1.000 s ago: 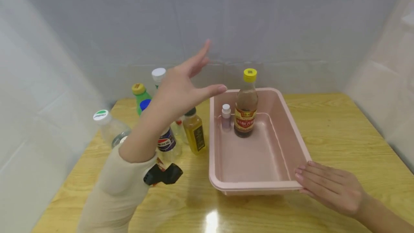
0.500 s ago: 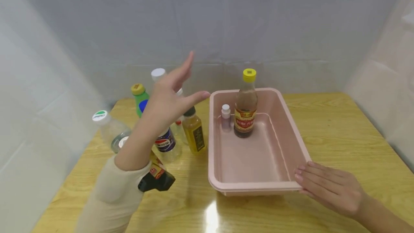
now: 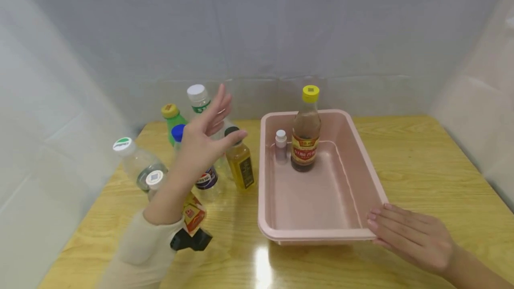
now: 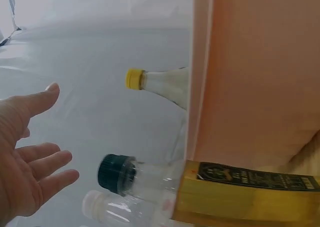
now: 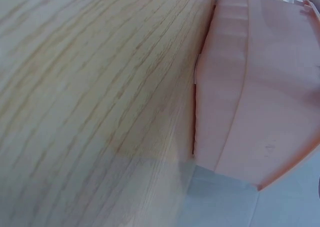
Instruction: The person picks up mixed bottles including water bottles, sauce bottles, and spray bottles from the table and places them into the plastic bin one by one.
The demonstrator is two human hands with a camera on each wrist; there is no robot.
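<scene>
My left hand (image 3: 197,144) hovers over a cluster of bottles, fingers straight, thumb spread and nothing in its grasp. Its thumb overlaps the dark cap of a square bottle of yellow oil (image 3: 243,171) in the head view. From the left wrist, that oil bottle (image 4: 250,194) appears sideways, apart from the hand (image 4: 25,152). A pink plastic basin (image 3: 265,208) stands right of the bottles. Inside it are a yellow-capped vinegar bottle (image 3: 304,146) and a small white-capped bottle (image 3: 281,148). With straight fingers, my right hand (image 3: 417,237) rests on the basin's near right corner.
Around the left hand stand a Pepsi bottle (image 3: 208,179), a green bottle with a yellow cap (image 3: 175,121), a white-capped bottle (image 3: 198,97) and a clear bottle (image 3: 136,164). A red-and-yellow labelled bottle (image 3: 194,213) is partly behind the wrist. Sheeting covers the wall (image 3: 341,35).
My left hand has moved left and down, away from the basin and back over the bottles, its fingers staying spread. The right hand stays at the basin's corner.
</scene>
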